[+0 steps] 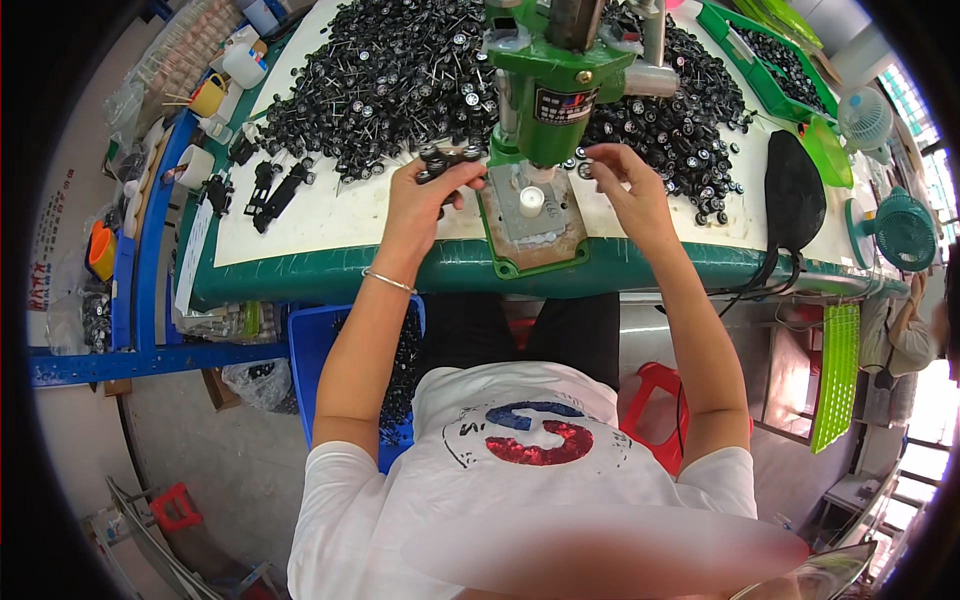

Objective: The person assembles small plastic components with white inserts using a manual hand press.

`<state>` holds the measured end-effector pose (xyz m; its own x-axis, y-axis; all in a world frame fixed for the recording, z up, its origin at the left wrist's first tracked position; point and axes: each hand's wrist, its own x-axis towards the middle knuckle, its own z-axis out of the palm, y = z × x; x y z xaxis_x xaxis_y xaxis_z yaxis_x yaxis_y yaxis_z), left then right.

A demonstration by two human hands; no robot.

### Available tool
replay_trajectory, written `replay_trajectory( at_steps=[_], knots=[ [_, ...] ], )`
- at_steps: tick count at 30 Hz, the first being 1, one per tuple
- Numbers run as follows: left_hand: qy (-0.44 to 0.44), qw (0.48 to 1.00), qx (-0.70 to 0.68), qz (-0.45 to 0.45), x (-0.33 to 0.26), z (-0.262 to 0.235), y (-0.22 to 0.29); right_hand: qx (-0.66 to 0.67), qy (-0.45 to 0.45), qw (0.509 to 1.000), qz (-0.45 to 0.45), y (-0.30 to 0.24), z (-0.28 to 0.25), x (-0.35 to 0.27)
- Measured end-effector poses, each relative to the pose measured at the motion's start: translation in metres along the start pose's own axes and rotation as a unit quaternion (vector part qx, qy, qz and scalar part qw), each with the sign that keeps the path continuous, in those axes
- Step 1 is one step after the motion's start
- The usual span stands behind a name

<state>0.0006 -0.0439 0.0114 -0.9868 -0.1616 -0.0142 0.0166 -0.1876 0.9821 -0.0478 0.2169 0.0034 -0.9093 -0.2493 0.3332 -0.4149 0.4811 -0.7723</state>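
Observation:
My left hand is closed round a black toy car chassis with small wheels on it, just left of the press. On the other side, my right hand has its fingers curled together at a small black wheel, beside the loose pile. Between the hands stands a green bench press, its ram above a white round fixture on the metal base plate. The fixture holds no chassis. Parts of the chassis are hidden by my left fingers.
Heaps of black wheels with metal axles and loose wheels cover the table's back. Several black chassis lie at the left. A green tray, a black pouch and fans stand right; a blue bin sits below.

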Motion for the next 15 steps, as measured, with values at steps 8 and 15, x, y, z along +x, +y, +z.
replay_trajectory(
  at_steps=[8, 15],
  knots=[
    [-0.069, 0.996, -0.057, -0.016, -0.013, 0.023, 0.002, 0.092, -0.083, 0.992, -0.012, -0.046, 0.035, -0.011],
    [-0.069, 0.995, -0.07, -0.014, -0.019, 0.029, 0.007, 0.086, -0.069, 0.993, -0.043, -0.041, 0.038, -0.013]
  ],
)
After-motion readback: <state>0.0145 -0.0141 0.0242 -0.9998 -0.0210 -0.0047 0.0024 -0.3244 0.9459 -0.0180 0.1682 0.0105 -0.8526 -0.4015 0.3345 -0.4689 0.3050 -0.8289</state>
